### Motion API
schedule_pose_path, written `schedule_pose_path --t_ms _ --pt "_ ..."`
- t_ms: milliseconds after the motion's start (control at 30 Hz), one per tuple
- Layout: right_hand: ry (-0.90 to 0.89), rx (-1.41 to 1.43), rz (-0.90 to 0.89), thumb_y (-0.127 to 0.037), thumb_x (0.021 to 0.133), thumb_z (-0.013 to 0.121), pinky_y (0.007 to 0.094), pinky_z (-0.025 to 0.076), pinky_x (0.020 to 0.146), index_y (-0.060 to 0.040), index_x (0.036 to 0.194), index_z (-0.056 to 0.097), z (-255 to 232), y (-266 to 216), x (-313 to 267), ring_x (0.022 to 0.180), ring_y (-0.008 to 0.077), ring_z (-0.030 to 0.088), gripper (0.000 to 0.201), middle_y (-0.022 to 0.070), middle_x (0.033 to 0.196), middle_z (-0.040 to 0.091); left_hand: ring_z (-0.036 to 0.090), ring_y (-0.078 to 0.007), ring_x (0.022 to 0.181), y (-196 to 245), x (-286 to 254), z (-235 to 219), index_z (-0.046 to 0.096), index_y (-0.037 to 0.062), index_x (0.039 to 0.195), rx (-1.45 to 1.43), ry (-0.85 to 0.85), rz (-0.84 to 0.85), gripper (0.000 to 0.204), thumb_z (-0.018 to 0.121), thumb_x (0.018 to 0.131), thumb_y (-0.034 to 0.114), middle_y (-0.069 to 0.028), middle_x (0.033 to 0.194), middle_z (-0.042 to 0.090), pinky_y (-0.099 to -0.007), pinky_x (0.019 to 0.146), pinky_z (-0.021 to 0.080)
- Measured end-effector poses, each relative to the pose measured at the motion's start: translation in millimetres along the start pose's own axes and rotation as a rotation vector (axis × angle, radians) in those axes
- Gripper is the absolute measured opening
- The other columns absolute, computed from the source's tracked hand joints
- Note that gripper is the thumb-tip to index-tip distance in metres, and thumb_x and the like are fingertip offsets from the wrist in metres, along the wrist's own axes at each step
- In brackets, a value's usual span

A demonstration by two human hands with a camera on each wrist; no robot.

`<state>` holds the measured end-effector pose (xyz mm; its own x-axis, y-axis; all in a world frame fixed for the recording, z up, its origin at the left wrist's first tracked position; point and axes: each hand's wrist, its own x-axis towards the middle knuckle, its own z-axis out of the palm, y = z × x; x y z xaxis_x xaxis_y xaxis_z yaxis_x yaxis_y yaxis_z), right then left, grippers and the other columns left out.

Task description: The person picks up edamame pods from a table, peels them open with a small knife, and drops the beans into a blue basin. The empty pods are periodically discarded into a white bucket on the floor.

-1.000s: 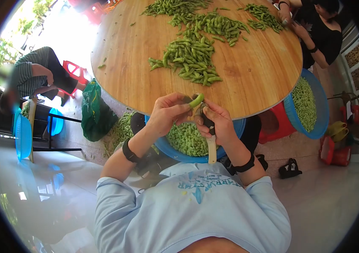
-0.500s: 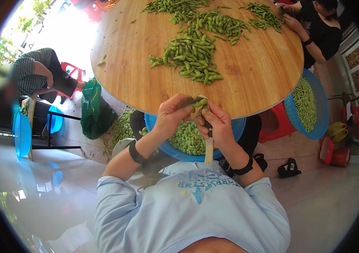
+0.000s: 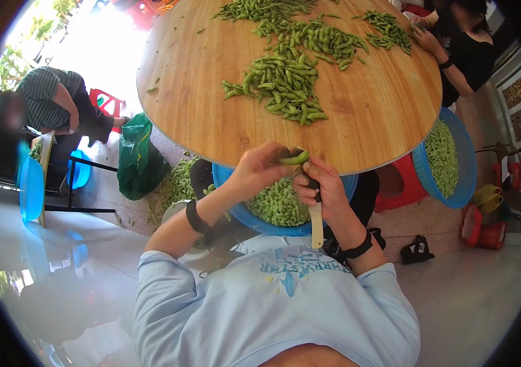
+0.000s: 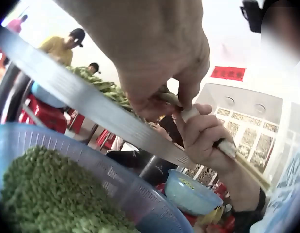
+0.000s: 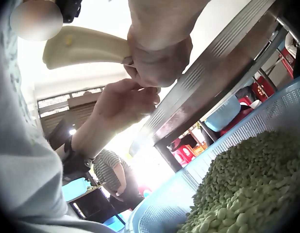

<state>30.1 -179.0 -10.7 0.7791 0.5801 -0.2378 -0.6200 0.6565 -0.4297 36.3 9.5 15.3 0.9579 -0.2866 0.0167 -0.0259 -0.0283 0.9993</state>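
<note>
Above the near edge of the round table, my left hand pinches a green soybean pod at its left end. The pod's right end meets the fingertips of my right hand. That right hand grips a tool with a cream handle pointing down toward my shirt; a dark part shows in the fist and the working end is hidden. In the left wrist view a pale cover is on the right thumb. Below both hands a blue basket holds shelled green beans.
Piles of pods lie on the wooden table. A second blue basket of beans stands right, a green bag left, pods on the floor between. One person works at the table's right; another bends at far left.
The pod has stayed at the right fingertips since half a second ago, when it sat slightly lower left. A second ago it was bent upward in the left hand. The tool's handle has swung slightly right.
</note>
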Motion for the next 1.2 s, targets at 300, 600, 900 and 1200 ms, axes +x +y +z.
schedule_pose_path --t_ms 300,600,900,1200 --pt "0.017 -0.079 -0.067 -0.014 0.095 0.049 0.0194 0.035 0.038 -0.006 0.102 0.06 10.9 6.6 -4.1 0.05 0.01 0.044 0.015 0.007 0.072 0.053 0.053 -0.0132 0.058 8.7 -7.9 7.2 0.061 -0.0022 0.092 0.42 0.124 0.32 0.013 0.064 0.085 0.009 -0.0122 0.069 0.058 -0.0284 0.053 0.043" --pt "0.222 -0.753 -0.406 -0.007 0.09 0.056 0.0219 0.04 0.046 -0.0001 0.114 0.056 16.4 8.9 -6.3 0.055 0.0083 0.05 0.025 0.0013 0.075 0.055 0.057 -0.0215 0.06 4.5 -15.0 25.7 0.059 -0.0039 0.099 0.434 0.183 0.202 0.014 0.052 0.092 0.006 -0.0138 0.071 0.058 -0.0317 0.055 0.045" --pt "0.163 -1.487 -0.815 -0.001 0.076 0.063 0.0286 0.048 0.07 0.0019 0.118 0.054 -1.6 0.9 -2.4 0.077 0.0204 0.06 0.042 0.0127 0.091 0.06 0.058 -0.0413 0.075 -5.8 -28.4 31.9 0.053 -0.0031 0.102 0.597 0.1 0.295 0.021 0.056 0.083 0.005 -0.0222 0.083 0.057 -0.0466 0.062 0.047" --pt "0.241 -1.548 -0.746 0.002 0.073 0.056 0.0322 0.047 0.065 -0.0002 0.095 0.055 0.3 5.3 -12.3 0.069 0.025 0.058 0.022 0.0122 0.075 0.058 0.059 -0.0399 0.069 -1.7 -37.1 40.5 0.052 -0.0028 0.087 0.579 0.035 0.286 0.014 0.056 0.081 0.01 -0.0215 0.074 0.058 -0.0477 0.058 0.045"
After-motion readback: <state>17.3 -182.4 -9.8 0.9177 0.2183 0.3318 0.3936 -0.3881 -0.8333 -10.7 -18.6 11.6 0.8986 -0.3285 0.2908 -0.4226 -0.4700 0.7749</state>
